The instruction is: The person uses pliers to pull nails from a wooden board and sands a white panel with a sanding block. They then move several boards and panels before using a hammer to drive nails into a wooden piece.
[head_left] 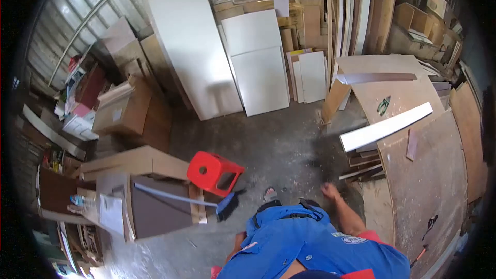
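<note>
My right hand (329, 191) hangs low beside my body, over the concrete floor and near the wooden workbench's side. It is small and blurred, so its fingers cannot be made out; no object shows in it. Only part of my left forearm (239, 243) appears at the edge of my blue shirt (294, 232), and the hand is hidden behind the shirt. A red plastic stool (209, 171) stands ahead on the left. Beside it, a broom with blue bristles (226, 206) lies across a brown panel (160, 212).
On the right, a wooden workbench (429, 175) bears a white board (387, 127), green-handled pliers (383, 105) and a black tool (430, 226). White panels (196, 46) lean against the back wall. A cardboard-coloured box (124, 113) and wooden cabinet pieces stand at left.
</note>
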Demonstrator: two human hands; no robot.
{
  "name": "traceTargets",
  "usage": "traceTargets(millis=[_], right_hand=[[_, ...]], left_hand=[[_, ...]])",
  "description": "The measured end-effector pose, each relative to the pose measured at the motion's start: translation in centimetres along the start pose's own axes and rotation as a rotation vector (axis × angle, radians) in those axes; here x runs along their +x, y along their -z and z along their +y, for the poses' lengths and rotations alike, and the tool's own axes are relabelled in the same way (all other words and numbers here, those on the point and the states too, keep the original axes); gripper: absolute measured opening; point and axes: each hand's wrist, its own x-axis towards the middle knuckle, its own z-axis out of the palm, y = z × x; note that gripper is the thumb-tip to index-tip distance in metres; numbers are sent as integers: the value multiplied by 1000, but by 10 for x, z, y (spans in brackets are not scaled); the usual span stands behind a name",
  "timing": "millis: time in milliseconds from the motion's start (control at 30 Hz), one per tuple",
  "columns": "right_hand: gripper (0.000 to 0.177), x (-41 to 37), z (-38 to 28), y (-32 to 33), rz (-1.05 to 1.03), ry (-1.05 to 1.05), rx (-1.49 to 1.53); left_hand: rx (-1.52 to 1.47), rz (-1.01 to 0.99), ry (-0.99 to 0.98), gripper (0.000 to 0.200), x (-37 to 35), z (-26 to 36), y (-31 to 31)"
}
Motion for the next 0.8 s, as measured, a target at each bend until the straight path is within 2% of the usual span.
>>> traceTargets(millis=[33,67,100,133,167,200,233,267,300,367,433,567,633,667,733,800], right_hand=[[38,-15,7,-4,-117,-68,9],[43,-31,10,-14,-93,-140,43],[42,-37,59,-54,-66,-261,156],[40,-54,56,-63,-11,-399,118],[30,-63,134,-147,-29,-465,868],[21,-75,145,-175,5,-620,1585],[21,-83,136,-165,4,-733,1188],[22,-84,88,-130,-36,-801,855],[22,-75,59,-115,-64,-830,762],[23,-37,26,-97,-66,-805,730],[24,10,0,-84,-46,-752,749],[26,112,-58,-37,32,-591,768],[27,158,-85,-8,79,-526,777],[28,182,-100,11,106,-497,789],[29,220,-118,39,178,-452,829],[30,247,-138,58,229,-454,859]], left_hand=[[-24,-48,12,17,41,1,24],[-554,13,494,13,95,7,46],[-310,-2,379,11,140,9,78],[-69,-16,259,9,187,19,115],[-270,58,283,11,225,36,148],[-472,133,304,15,263,56,178],[-661,214,323,20,294,81,206],[-852,295,342,25,322,106,230],[-806,258,304,29,360,115,253],[-755,213,282,32,411,146,278],[-737,354,297,25,444,210,303],[-711,236,234,35,515,303,317],[-378,272,-140,38,556,329,319],[-376,266,-144,38,578,347,331],[-179,251,-209,40,628,399,363],[-58,339,-355,41,693,443,401]])
